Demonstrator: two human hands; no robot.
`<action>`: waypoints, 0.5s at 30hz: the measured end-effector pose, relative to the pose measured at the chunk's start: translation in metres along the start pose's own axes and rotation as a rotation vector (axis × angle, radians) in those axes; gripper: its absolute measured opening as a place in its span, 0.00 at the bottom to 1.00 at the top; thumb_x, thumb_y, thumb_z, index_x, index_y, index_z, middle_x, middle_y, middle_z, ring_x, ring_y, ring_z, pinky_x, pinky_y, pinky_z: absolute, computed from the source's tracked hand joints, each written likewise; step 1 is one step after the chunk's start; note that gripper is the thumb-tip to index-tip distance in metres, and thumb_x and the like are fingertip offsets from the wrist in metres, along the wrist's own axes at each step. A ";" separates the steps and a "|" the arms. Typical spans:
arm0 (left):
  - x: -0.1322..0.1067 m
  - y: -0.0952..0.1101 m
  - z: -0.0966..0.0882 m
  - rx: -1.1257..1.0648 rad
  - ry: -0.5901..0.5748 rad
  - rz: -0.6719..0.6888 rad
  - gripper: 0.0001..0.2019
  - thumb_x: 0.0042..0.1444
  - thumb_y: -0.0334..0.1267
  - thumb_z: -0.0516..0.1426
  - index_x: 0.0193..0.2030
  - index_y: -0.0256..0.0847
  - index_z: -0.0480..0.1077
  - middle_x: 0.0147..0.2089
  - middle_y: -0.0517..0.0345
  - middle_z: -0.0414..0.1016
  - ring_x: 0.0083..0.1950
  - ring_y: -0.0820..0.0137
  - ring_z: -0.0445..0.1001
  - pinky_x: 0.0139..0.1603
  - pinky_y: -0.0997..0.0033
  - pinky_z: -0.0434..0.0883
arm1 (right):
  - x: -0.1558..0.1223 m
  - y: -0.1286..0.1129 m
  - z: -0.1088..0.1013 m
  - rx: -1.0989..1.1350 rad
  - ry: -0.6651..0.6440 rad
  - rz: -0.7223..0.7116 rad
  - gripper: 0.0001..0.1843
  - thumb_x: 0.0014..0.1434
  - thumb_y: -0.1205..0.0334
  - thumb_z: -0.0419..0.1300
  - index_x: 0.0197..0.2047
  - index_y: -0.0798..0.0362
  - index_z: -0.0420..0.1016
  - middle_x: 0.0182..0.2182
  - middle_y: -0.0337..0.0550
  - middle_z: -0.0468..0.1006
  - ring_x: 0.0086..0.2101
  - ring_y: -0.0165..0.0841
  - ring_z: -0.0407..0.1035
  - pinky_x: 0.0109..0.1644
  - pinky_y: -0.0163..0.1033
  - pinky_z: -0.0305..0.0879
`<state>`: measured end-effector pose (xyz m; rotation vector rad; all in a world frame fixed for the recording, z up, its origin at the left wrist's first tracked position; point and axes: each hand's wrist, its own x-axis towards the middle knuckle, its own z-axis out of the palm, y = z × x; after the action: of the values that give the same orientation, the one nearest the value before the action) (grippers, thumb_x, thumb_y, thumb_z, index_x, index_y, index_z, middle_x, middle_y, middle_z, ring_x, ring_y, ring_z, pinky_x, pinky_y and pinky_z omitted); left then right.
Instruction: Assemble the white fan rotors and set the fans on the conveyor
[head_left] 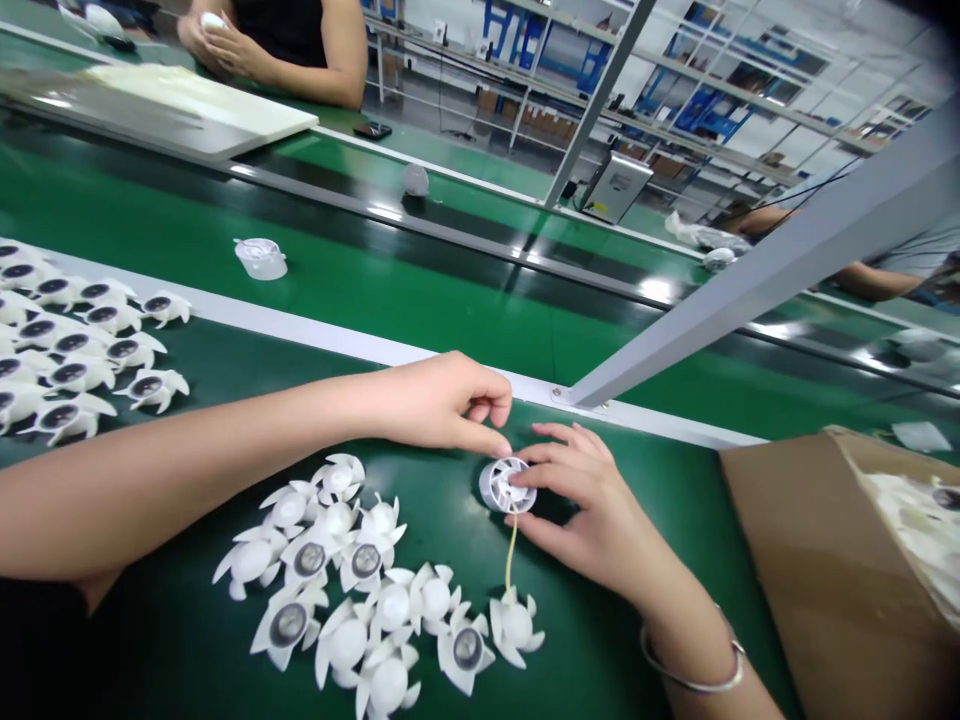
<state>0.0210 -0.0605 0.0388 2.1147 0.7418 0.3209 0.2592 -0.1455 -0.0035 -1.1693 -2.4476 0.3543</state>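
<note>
A small white round fan housing with spokes inside stands on the green bench. My right hand is closed around its right side, fingertips on the rim and one finger over the middle. Above it, my left hand has its thumb tip at the housing's top edge, its other fingers curled and apart from the thumb. A thin yellow wire runs from the housing down towards a white fan impeller. More white impellers, some showing grey metal centres, lie in a loose cluster below my left forearm.
Rows of white impellers with dark centres lie at the left. Beyond a pale rail, another white housing sits on the green conveyor belt. A slanted metal post and a cardboard box stand at the right. Co-workers sit opposite.
</note>
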 end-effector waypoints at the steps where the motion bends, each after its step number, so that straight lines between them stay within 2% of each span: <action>1: -0.006 0.013 -0.001 0.027 -0.020 0.068 0.13 0.55 0.49 0.64 0.35 0.42 0.72 0.28 0.65 0.68 0.29 0.75 0.65 0.29 0.72 0.60 | 0.000 0.000 0.002 -0.042 0.030 0.039 0.15 0.59 0.58 0.66 0.50 0.43 0.77 0.53 0.43 0.78 0.59 0.47 0.65 0.63 0.62 0.56; 4: -0.021 0.045 0.010 0.073 -0.183 0.264 0.08 0.58 0.45 0.64 0.40 0.45 0.74 0.38 0.60 0.76 0.39 0.70 0.73 0.39 0.70 0.66 | 0.001 0.004 0.006 -0.190 0.267 0.212 0.28 0.63 0.62 0.59 0.66 0.54 0.64 0.63 0.60 0.65 0.62 0.51 0.60 0.62 0.63 0.59; 5: -0.025 0.050 0.018 0.105 -0.237 0.303 0.08 0.61 0.45 0.62 0.43 0.47 0.75 0.42 0.58 0.78 0.43 0.68 0.74 0.42 0.68 0.66 | 0.000 0.007 0.004 -0.216 0.349 0.255 0.29 0.63 0.62 0.59 0.66 0.57 0.62 0.62 0.63 0.65 0.61 0.51 0.60 0.61 0.62 0.60; 7: -0.029 0.052 0.036 0.195 -0.285 0.361 0.12 0.62 0.47 0.60 0.49 0.49 0.75 0.50 0.55 0.78 0.47 0.63 0.75 0.40 0.64 0.67 | -0.003 0.012 -0.005 -0.174 0.399 0.295 0.21 0.63 0.61 0.60 0.58 0.56 0.70 0.53 0.58 0.73 0.54 0.47 0.66 0.57 0.56 0.65; 8: -0.030 0.050 0.045 0.228 -0.287 0.389 0.13 0.62 0.47 0.60 0.51 0.50 0.75 0.55 0.55 0.77 0.48 0.62 0.75 0.40 0.61 0.67 | -0.006 0.014 -0.012 -0.106 0.354 0.306 0.14 0.62 0.61 0.60 0.51 0.53 0.75 0.47 0.52 0.75 0.49 0.43 0.69 0.53 0.52 0.67; 10: -0.031 0.043 0.060 0.276 -0.327 0.442 0.13 0.62 0.43 0.59 0.54 0.52 0.74 0.65 0.61 0.71 0.53 0.60 0.74 0.41 0.58 0.69 | -0.013 0.017 -0.026 0.073 0.137 0.313 0.04 0.63 0.63 0.60 0.39 0.50 0.77 0.38 0.43 0.77 0.40 0.37 0.71 0.45 0.44 0.69; 12: -0.031 0.035 0.070 0.304 -0.407 0.497 0.14 0.60 0.38 0.60 0.53 0.54 0.75 0.69 0.71 0.66 0.60 0.58 0.71 0.45 0.57 0.70 | -0.018 0.016 -0.036 0.198 -0.094 0.308 0.07 0.62 0.66 0.59 0.34 0.49 0.76 0.34 0.40 0.76 0.37 0.33 0.70 0.41 0.40 0.67; 13: -0.031 0.032 0.073 0.318 -0.445 0.516 0.15 0.58 0.36 0.60 0.52 0.54 0.75 0.69 0.74 0.66 0.63 0.58 0.69 0.47 0.57 0.70 | -0.020 0.016 -0.039 0.213 -0.167 0.304 0.07 0.62 0.68 0.59 0.33 0.49 0.76 0.33 0.39 0.76 0.36 0.33 0.69 0.40 0.40 0.67; 15: -0.032 0.026 0.076 0.352 -0.465 0.538 0.16 0.55 0.34 0.61 0.50 0.54 0.76 0.67 0.77 0.67 0.65 0.57 0.66 0.49 0.58 0.70 | -0.022 0.015 -0.039 0.189 -0.231 0.294 0.08 0.60 0.70 0.59 0.32 0.49 0.77 0.32 0.38 0.76 0.36 0.33 0.68 0.40 0.39 0.65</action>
<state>0.0419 -0.1408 0.0142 2.5722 -0.0594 -0.0338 0.2996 -0.1514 0.0197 -1.4746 -2.3625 0.8305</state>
